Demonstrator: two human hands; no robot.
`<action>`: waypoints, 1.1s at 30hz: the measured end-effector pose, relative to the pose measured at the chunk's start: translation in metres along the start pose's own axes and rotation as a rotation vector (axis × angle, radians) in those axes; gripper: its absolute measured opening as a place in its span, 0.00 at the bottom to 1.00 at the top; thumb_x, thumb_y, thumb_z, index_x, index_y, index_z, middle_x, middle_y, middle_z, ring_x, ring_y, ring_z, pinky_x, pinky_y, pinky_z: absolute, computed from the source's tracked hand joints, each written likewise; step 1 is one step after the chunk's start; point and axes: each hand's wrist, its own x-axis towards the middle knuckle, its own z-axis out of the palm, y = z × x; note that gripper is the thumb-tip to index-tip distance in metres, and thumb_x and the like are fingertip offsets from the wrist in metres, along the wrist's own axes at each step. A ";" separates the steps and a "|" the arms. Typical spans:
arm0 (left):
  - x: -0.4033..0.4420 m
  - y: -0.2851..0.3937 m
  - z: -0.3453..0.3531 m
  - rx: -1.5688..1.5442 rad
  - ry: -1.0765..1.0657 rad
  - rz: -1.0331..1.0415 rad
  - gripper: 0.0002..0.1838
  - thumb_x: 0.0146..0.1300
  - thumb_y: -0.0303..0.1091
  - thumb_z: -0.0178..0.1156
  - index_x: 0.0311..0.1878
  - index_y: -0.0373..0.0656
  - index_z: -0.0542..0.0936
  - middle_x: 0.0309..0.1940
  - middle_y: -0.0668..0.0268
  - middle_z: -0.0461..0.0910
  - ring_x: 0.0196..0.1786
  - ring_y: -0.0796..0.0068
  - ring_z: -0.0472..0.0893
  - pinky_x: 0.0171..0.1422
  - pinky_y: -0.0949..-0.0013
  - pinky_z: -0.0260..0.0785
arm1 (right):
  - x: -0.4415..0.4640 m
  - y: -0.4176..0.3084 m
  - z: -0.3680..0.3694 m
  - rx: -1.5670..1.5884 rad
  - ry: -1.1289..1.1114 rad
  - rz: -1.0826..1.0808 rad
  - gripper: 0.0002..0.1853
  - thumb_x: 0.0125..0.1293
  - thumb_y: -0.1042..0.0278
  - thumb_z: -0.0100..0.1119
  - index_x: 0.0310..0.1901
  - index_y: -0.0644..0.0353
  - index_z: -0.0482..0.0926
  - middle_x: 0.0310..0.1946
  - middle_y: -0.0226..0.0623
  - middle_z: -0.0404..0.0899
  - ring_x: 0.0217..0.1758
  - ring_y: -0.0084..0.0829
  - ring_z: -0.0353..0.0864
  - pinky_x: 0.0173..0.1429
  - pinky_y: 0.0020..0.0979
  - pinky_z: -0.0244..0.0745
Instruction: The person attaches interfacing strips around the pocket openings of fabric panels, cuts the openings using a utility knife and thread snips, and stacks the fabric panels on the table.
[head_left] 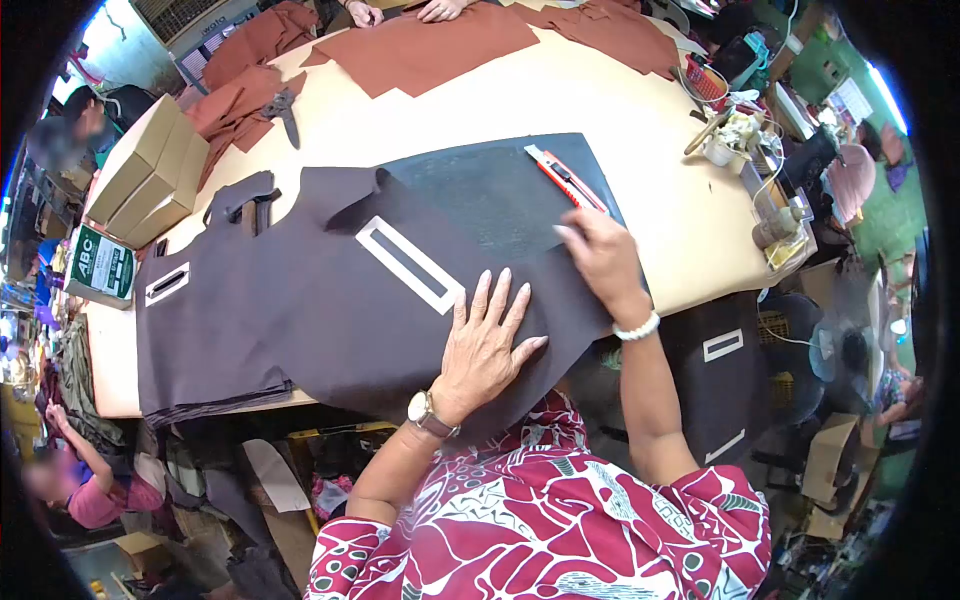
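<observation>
Leaning over the table [690,240], a person in a red-and-white patterned shirt [540,520] has the left hand [480,350] flat on dark brown cloth [300,310], palm down, the fingers somewhat spread and aimed away from the body, the thumb out to the right. That wrist wears a watch [420,406]. The cloth lies across the front of the table, its long axis running left to right, and its near edge hangs over toward the shirt.

Just beside the left fingertips is the lower end of a pale rectangular frame [417,257] on the cloth; its long axis slants from upper left to lower right.

Farther right, the right hand [608,262], with a white bracelet [637,328] at the wrist, is blurred, its fingers curled. It is right by the handle end of a red cutter [567,178]; I cannot tell whether it grips or touches it. The cutter is over a dark mat [480,195], blade pointing to the upper left, handle toward the right hand.

Beyond, a dark tool [285,115] lies near the left side, and across the table another person's hands [442,10] are at rust-brown cloth [430,45].
</observation>
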 end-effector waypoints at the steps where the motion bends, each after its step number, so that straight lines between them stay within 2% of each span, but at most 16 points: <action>1: 0.002 0.002 0.001 0.000 0.007 -0.010 0.34 0.65 0.55 0.49 0.68 0.44 0.63 0.70 0.51 0.54 0.73 0.50 0.52 0.72 0.46 0.43 | -0.011 0.011 -0.014 -0.028 0.019 0.055 0.10 0.57 0.65 0.63 0.33 0.63 0.79 0.29 0.43 0.78 0.31 0.40 0.79 0.36 0.33 0.72; 3: 0.005 0.003 0.002 0.006 0.014 -0.021 0.33 0.65 0.55 0.49 0.68 0.44 0.63 0.70 0.51 0.54 0.72 0.50 0.52 0.72 0.45 0.42 | -0.042 0.022 -0.038 -0.136 -0.054 0.166 0.09 0.58 0.66 0.61 0.34 0.63 0.79 0.33 0.44 0.78 0.36 0.43 0.78 0.42 0.37 0.72; 6: 0.007 0.006 0.005 0.006 0.021 -0.022 0.32 0.65 0.52 0.50 0.68 0.46 0.64 0.70 0.52 0.54 0.72 0.48 0.52 0.72 0.42 0.42 | -0.074 0.013 -0.051 -0.195 0.025 0.187 0.08 0.57 0.68 0.62 0.34 0.64 0.79 0.33 0.45 0.77 0.35 0.43 0.76 0.42 0.37 0.71; 10: 0.006 0.012 0.005 0.036 0.042 -0.014 0.29 0.64 0.45 0.51 0.67 0.47 0.65 0.70 0.55 0.55 0.72 0.46 0.52 0.70 0.37 0.41 | -0.085 0.016 -0.058 -0.098 0.083 0.502 0.08 0.57 0.71 0.62 0.33 0.67 0.76 0.29 0.46 0.77 0.32 0.43 0.76 0.40 0.37 0.70; 12: 0.010 0.020 0.010 0.083 0.047 0.011 0.28 0.62 0.40 0.51 0.66 0.46 0.66 0.70 0.58 0.57 0.72 0.47 0.52 0.69 0.34 0.41 | -0.084 0.024 -0.063 -0.074 0.248 0.538 0.06 0.60 0.74 0.60 0.35 0.67 0.76 0.26 0.40 0.77 0.26 0.31 0.74 0.33 0.32 0.69; 14: 0.015 0.029 0.026 0.015 0.095 0.044 0.28 0.60 0.41 0.52 0.64 0.42 0.67 0.69 0.56 0.57 0.72 0.47 0.53 0.69 0.35 0.42 | -0.073 0.000 -0.075 0.027 0.427 0.541 0.05 0.62 0.75 0.58 0.37 0.66 0.77 0.25 0.32 0.76 0.25 0.21 0.71 0.30 0.27 0.68; 16: 0.020 0.042 0.033 -0.085 0.105 0.069 0.29 0.59 0.41 0.54 0.64 0.42 0.68 0.68 0.51 0.57 0.72 0.46 0.53 0.69 0.35 0.43 | -0.065 -0.038 -0.078 0.045 0.434 0.428 0.04 0.62 0.76 0.57 0.37 0.67 0.77 0.28 0.38 0.78 0.28 0.27 0.75 0.34 0.29 0.71; 17: 0.025 0.050 0.036 -0.038 0.022 0.071 0.29 0.60 0.42 0.53 0.65 0.43 0.66 0.69 0.50 0.55 0.72 0.44 0.51 0.69 0.33 0.42 | -0.064 -0.057 -0.078 0.058 0.395 0.366 0.04 0.62 0.77 0.56 0.37 0.68 0.77 0.29 0.40 0.79 0.30 0.29 0.77 0.35 0.29 0.73; 19: 0.030 0.056 0.053 -0.064 0.081 0.117 0.30 0.62 0.44 0.52 0.67 0.45 0.64 0.71 0.50 0.52 0.73 0.44 0.49 0.69 0.33 0.40 | -0.067 -0.090 -0.070 0.266 0.107 0.262 0.05 0.61 0.77 0.55 0.38 0.67 0.77 0.34 0.45 0.79 0.38 0.35 0.80 0.44 0.32 0.74; 21: 0.032 0.060 0.057 -0.053 0.103 0.136 0.31 0.63 0.49 0.48 0.69 0.51 0.61 0.72 0.50 0.49 0.74 0.44 0.47 0.70 0.34 0.37 | -0.071 -0.110 -0.041 0.420 -0.031 0.079 0.04 0.62 0.78 0.55 0.37 0.67 0.77 0.29 0.44 0.78 0.31 0.32 0.79 0.41 0.30 0.72; 23: 0.033 0.061 0.061 -0.024 0.121 0.139 0.32 0.63 0.49 0.48 0.71 0.54 0.59 0.72 0.49 0.49 0.74 0.43 0.47 0.70 0.35 0.36 | -0.070 -0.104 -0.028 0.204 -0.093 0.133 0.10 0.61 0.71 0.51 0.39 0.70 0.75 0.34 0.51 0.75 0.43 0.49 0.73 0.59 0.50 0.48; 25: 0.032 0.058 0.062 -0.169 0.128 0.160 0.34 0.62 0.49 0.50 0.71 0.53 0.58 0.72 0.49 0.50 0.73 0.42 0.48 0.71 0.36 0.36 | -0.075 -0.070 -0.017 0.199 -0.095 0.233 0.06 0.60 0.75 0.55 0.37 0.66 0.77 0.36 0.46 0.79 0.48 0.44 0.77 0.56 0.39 0.67; 26: 0.032 0.059 0.063 -0.006 0.124 0.159 0.35 0.60 0.48 0.51 0.71 0.49 0.58 0.70 0.49 0.53 0.72 0.41 0.49 0.71 0.36 0.37 | -0.074 -0.058 -0.018 0.137 -0.025 0.244 0.06 0.60 0.75 0.54 0.37 0.66 0.77 0.35 0.47 0.79 0.45 0.45 0.77 0.52 0.39 0.69; 27: 0.035 0.060 0.062 -0.017 0.079 0.122 0.34 0.60 0.48 0.51 0.68 0.44 0.61 0.69 0.49 0.55 0.72 0.42 0.50 0.70 0.34 0.39 | -0.072 -0.048 -0.021 0.072 0.044 0.254 0.05 0.61 0.74 0.54 0.37 0.66 0.77 0.34 0.47 0.79 0.43 0.46 0.77 0.49 0.40 0.70; 30: 0.035 0.060 0.055 -0.085 0.137 0.155 0.31 0.61 0.46 0.53 0.64 0.41 0.66 0.67 0.49 0.59 0.71 0.45 0.53 0.69 0.36 0.43 | -0.078 -0.002 -0.022 0.165 0.171 0.444 0.05 0.61 0.73 0.56 0.36 0.66 0.77 0.30 0.46 0.78 0.36 0.45 0.77 0.42 0.40 0.71; 33: 0.031 0.051 0.040 -0.180 0.165 0.138 0.28 0.61 0.45 0.55 0.62 0.40 0.69 0.65 0.49 0.62 0.70 0.48 0.57 0.70 0.40 0.45 | -0.078 0.013 -0.030 -0.214 0.159 0.284 0.06 0.59 0.72 0.59 0.35 0.65 0.79 0.34 0.44 0.75 0.42 0.43 0.74 0.49 0.40 0.68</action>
